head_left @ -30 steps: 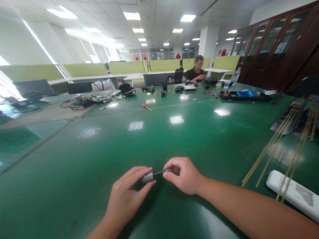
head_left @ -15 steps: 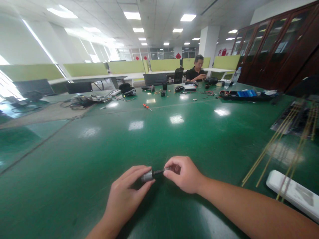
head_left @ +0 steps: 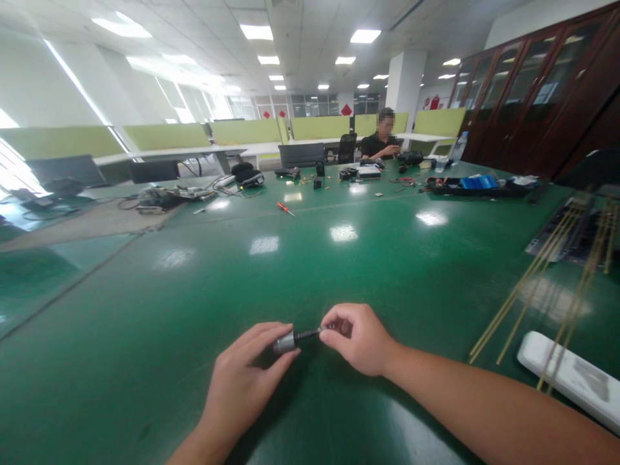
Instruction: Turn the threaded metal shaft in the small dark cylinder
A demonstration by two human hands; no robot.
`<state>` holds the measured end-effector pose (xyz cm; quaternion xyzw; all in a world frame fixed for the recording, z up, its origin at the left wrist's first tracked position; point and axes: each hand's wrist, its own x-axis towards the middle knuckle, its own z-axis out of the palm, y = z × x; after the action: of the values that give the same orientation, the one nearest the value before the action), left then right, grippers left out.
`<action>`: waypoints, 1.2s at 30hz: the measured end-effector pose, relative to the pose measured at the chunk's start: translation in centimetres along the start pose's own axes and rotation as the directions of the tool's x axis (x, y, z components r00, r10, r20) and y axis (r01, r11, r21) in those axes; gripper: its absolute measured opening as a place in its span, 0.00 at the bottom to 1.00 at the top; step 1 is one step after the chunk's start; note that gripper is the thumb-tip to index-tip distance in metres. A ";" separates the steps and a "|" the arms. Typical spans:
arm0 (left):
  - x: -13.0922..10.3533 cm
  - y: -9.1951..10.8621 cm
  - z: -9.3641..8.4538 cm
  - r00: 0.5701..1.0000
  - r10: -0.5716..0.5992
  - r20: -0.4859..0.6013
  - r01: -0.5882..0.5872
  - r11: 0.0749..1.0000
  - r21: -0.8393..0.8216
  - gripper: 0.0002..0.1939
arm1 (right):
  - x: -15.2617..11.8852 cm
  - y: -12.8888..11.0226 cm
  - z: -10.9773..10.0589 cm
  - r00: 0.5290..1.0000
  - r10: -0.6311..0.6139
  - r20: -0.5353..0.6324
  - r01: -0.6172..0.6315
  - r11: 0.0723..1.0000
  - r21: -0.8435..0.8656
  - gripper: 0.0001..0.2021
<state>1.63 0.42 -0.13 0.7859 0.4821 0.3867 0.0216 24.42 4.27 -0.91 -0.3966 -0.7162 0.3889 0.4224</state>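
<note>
Low in the head view, my left hand (head_left: 245,371) grips a small grey metal cylinder (head_left: 285,343) between its thumb and fingers. From the cylinder's right end a thin dark rod (head_left: 307,334) sticks out sideways. My right hand (head_left: 361,342) pinches the far end of that rod with thumb and forefinger. A small shiny part shows at the pinch, but its kind is too small to make out. Both hands are just above the green table (head_left: 290,278), with the cylinder lying roughly level.
Thin yellow sticks (head_left: 513,294) and a white oblong case (head_left: 571,374) lie at the right. Farther off are a red screwdriver (head_left: 285,208), a black tray (head_left: 479,187) with blue items, and small electronic parts. A person (head_left: 385,139) sits across the table.
The hands have drawn very slightly apart, with a little more of the dark rod showing between them. Both grips stay the same.
</note>
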 end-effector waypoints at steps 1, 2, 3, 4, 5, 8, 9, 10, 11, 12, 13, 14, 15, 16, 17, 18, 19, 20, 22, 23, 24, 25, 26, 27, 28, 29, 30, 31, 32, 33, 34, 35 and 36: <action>0.0 0.0 0.0 1.000 0.000 0.000 0.000 1.000 -0.001 0.12 | 0.0 0.0 0.0 1.000 0.002 0.000 -0.002 1.000 -0.002 0.02; 0.0 0.0 0.0 1.000 0.000 0.000 0.000 1.000 -0.003 0.12 | 0.0 -0.1 0.0 1.000 0.005 0.001 -0.005 1.000 -0.003 0.02; 0.0 0.0 0.0 1.000 -0.002 0.001 0.002 1.000 -0.004 0.12 | 0.0 -0.1 -0.1 1.000 0.006 0.001 -0.006 1.000 -0.005 0.02; 0.0 -0.1 0.0 1.000 -0.004 0.003 0.004 1.000 -0.006 0.12 | 0.0 -0.1 -0.1 1.000 0.007 0.002 -0.007 1.000 -0.006 0.02; 0.0 -0.1 0.0 1.000 -0.005 0.006 0.005 1.000 -0.006 0.12 | 0.0 -0.1 -0.1 1.000 0.008 0.004 -0.008 1.000 -0.005 0.02; 0.0 -0.1 0.0 1.000 -0.005 0.014 0.005 1.000 -0.008 0.12 | 0.0 -0.1 -0.1 1.000 0.011 0.003 -0.011 1.000 0.003 0.02; 0.0 -0.1 0.0 1.000 -0.004 0.015 0.004 1.000 -0.009 0.12 | 0.0 -0.1 -0.1 1.000 0.014 0.003 -0.014 1.000 0.007 0.02; 0.0 0.0 -0.1 1.000 -0.003 0.013 0.003 1.000 -0.010 0.12 | 0.0 -0.1 -0.1 1.000 0.017 0.002 -0.017 1.000 0.010 0.02; 0.0 -0.1 -0.1 1.000 -0.002 0.011 0.002 1.000 -0.011 0.12 | 0.0 -0.1 -0.1 1.000 0.019 0.000 -0.019 1.000 0.013 0.02; 0.0 -0.1 -0.1 1.000 -0.004 0.011 0.004 1.000 -0.011 0.12 | 0.0 -0.1 -0.1 1.000 0.021 -0.002 -0.021 1.000 0.015 0.02; 0.0 -0.1 -0.1 1.000 -0.004 0.011 0.004 1.000 -0.012 0.12 | 0.0 -0.1 -0.1 1.000 0.024 -0.002 -0.023 1.000 0.017 0.02; 0.0 -0.1 -0.1 1.000 -0.006 0.012 0.006 1.000 -0.012 0.12 | 0.0 0.0 -0.1 1.000 0.024 -0.002 -0.024 1.000 0.018 0.02; 0.0 -0.2 -0.1 1.000 -0.007 0.013 0.007 1.000 -0.013 0.12 | 0.0 0.0 -0.1 1.000 0.024 -0.003 -0.024 1.000 0.019 0.02; 0.0 -0.2 -0.1 1.000 -0.008 0.017 0.008 1.000 -0.014 0.12 | 0.1 0.0 -0.1 1.000 0.024 -0.004 -0.024 0.999 0.021 0.02; 0.0 -0.2 -0.1 1.000 -0.007 0.017 0.007 1.000 -0.014 0.12 | 0.1 0.0 0.0 1.000 0.024 -0.005 -0.024 0.999 0.023 0.02; 0.0 -0.2 -0.1 1.000 -0.006 0.014 0.006 1.000 -0.016 0.12 | 0.1 0.0 0.0 1.000 0.023 -0.006 -0.022 0.999 0.027 0.02; 0.1 -0.2 -0.1 1.000 -0.003 0.011 0.003 1.000 -0.017 0.12 | 0.1 0.0 0.0 1.000 0.021 -0.008 -0.021 0.999 0.031 0.02; 0.1 -0.2 -0.1 1.000 0.000 0.008 0.000 1.000 -0.017 0.12 | 0.1 0.0 0.0 1.000 0.020 -0.009 -0.020 0.999 0.034 0.02; 0.2 -0.1 -0.2 1.000 0.006 0.001 -0.006 1.000 -0.019 0.11 | 0.1 0.0 0.0 1.000 0.020 -0.011 -0.020 0.999 0.037 0.02; 0.2 -0.1 -0.2 1.000 0.009 -0.001 -0.009 1.000 -0.020 0.11 | 0.1 0.0 0.0 1.000 0.022 -0.013 -0.021 0.999 0.038 0.02; 0.3 0.0 -0.2 1.000 0.009 -0.001 -0.009 1.000 -0.020 0.11 | 0.0 -0.1 0.0 1.000 0.025 -0.014 -0.024 0.999 0.037 0.02; 0.3 0.0 -0.2 1.000 0.009 0.001 -0.009 1.000 -0.018 0.11 | 0.0 -0.1 0.0 1.000 0.027 -0.015 -0.027 0.999 0.036 0.02; 0.3 0.0 -0.2 1.000 0.008 0.003 -0.008 1.000 -0.017 0.11 | 0.0 -0.1 0.0 0.999 0.028 -0.015 -0.028 0.999 0.034 0.02; 0.3 0.0 -0.3 1.000 0.008 0.006 -0.008 1.000 -0.016 0.11 | 0.0 -0.1 0.0 0.999 0.028 -0.014 -0.028 0.999 0.032 0.02; 0.3 0.0 -0.3 1.000 0.007 0.008 -0.007 1.000 -0.016 0.11 | 0.0 -0.1 0.0 1.000 0.026 -0.014 -0.026 0.999 0.029 0.02; 0.3 0.0 -0.3 1.000 0.007 0.008 -0.007 1.000 -0.015 0.11 | 0.0 -0.1 0.0 1.000 0.023 -0.014 -0.023 0.999 0.027 0.02; 0.3 0.0 -0.3 1.000 0.008 0.006 -0.008 1.000 -0.014 0.11 | 0.0 -0.1 -0.1 1.000 0.020 -0.015 -0.020 0.999 0.026 0.02; 0.3 0.0 -0.3 1.000 0.010 0.002 -0.010 1.000 -0.014 0.10 | 0.0 -0.1 -0.1 1.000 0.018 -0.016 -0.018 0.999 0.026 0.02; 0.3 0.0 -0.3 1.000 0.011 0.000 -0.011 1.000 -0.013 0.10 | 0.0 -0.1 -0.1 1.000 0.017 -0.016 -0.016 1.000 0.026 0.02; 0.3 -0.1 -0.3 1.000 0.013 -0.001 -0.013 1.000 -0.013 0.10 | 0.0 -0.1 -0.1 1.000 0.014 -0.017 -0.014 1.000 0.026 0.02; 0.3 -0.1 -0.3 1.000 0.014 0.000 -0.014 1.000 -0.014 0.11 | 0.0 -0.1 -0.1 1.000 0.012 -0.019 -0.011 1.000 0.024 0.02; 0.3 -0.1 -0.3 1.000 0.013 0.003 -0.013 1.000 -0.015 0.11 | 0.1 0.0 -0.1 1.000 0.009 -0.019 -0.009 1.000 0.022 0.02; 0.3 -0.2 -0.3 1.000 0.012 0.006 -0.011 1.000 -0.015 0.11 | 0.1 0.0 -0.1 1.000 0.008 -0.020 -0.007 1.000 0.021 0.02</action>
<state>1.40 0.61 0.18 0.7895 0.4746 0.3882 0.0266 24.48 4.36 -0.88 -0.3988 -0.7064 0.3940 0.4321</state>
